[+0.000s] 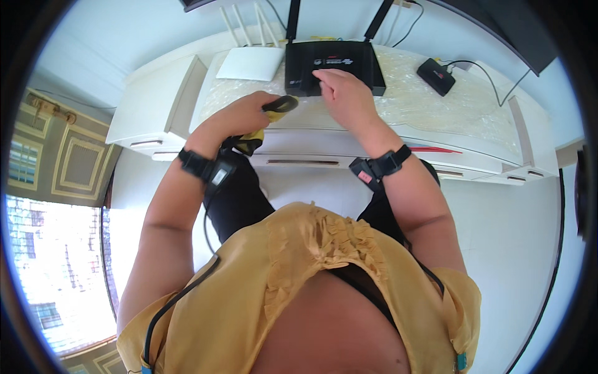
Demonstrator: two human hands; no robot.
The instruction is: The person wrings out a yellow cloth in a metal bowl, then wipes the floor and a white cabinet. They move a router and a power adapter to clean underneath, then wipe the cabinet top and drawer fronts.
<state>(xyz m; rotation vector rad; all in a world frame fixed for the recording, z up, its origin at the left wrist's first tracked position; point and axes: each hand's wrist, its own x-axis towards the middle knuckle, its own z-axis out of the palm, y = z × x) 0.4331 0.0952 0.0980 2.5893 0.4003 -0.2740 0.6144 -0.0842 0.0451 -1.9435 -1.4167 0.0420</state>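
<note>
My left hand [245, 112] grips a crumpled yellow-and-black cloth item [254, 136], possibly a glove. One dark end of it pokes out past my fingers toward the black router [334, 51], which has two upright antennas. Over the router's front edge is my right hand [343, 96], its fingers curled. A dark shape shows beside these fingertips, but I cannot tell whether it is a separate thing in my grasp or part of the router. Left of the router sits a white router [252, 63] with several thin antennas.
A small black set-top box [436, 76] with cables lies to the right on the white TV cabinet [299, 140], whose top bears a clear plastic cover [444, 110]. A dark screen [504, 32] overhangs the back right. Something red [432, 150] sticks out at the cabinet's front.
</note>
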